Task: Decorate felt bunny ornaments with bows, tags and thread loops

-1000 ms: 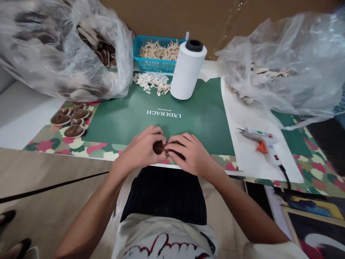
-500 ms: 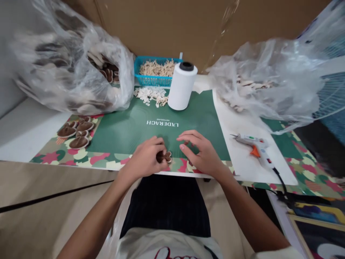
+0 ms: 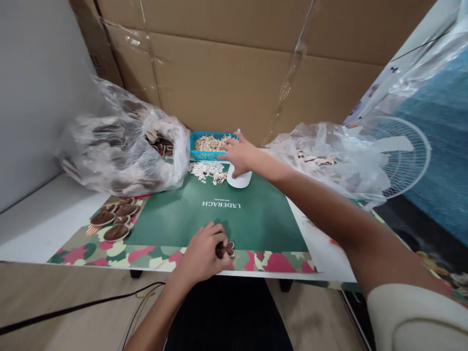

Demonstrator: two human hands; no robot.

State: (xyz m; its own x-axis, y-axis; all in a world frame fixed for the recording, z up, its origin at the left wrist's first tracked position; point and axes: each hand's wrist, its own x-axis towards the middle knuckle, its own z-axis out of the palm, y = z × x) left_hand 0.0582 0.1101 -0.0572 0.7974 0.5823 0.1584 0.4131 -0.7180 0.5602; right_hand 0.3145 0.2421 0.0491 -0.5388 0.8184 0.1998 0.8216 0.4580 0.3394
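My left hand (image 3: 208, 251) is closed on a small brown piece with a white edge (image 3: 229, 249), at the front edge of the green mat (image 3: 164, 219). Its fingers cover part of the piece. My right hand (image 3: 241, 153) reaches far forward over a white thread cone (image 3: 239, 180), fingers spread, near the right end of a blue plastic basket (image 3: 206, 156). Thin beige strands (image 3: 210, 143) fill the basket. Most of the cone is hidden behind this hand; whether they touch I cannot tell. Several brown white-edged pieces (image 3: 116, 233) lie at the left.
A clear plastic bag of brown and white pieces (image 3: 124, 156) stands at the left. Another plastic bag (image 3: 310, 151) and a fan (image 3: 405, 151) are at the right. Small white bits (image 3: 204, 170) lie before the basket. Cardboard (image 3: 219, 83) rises behind.
My right hand has moved from beside the left hand forward to the cone and basket. The left hand keeps the brown piece. The view has tilted up, and my right arm now covers the glue gun.
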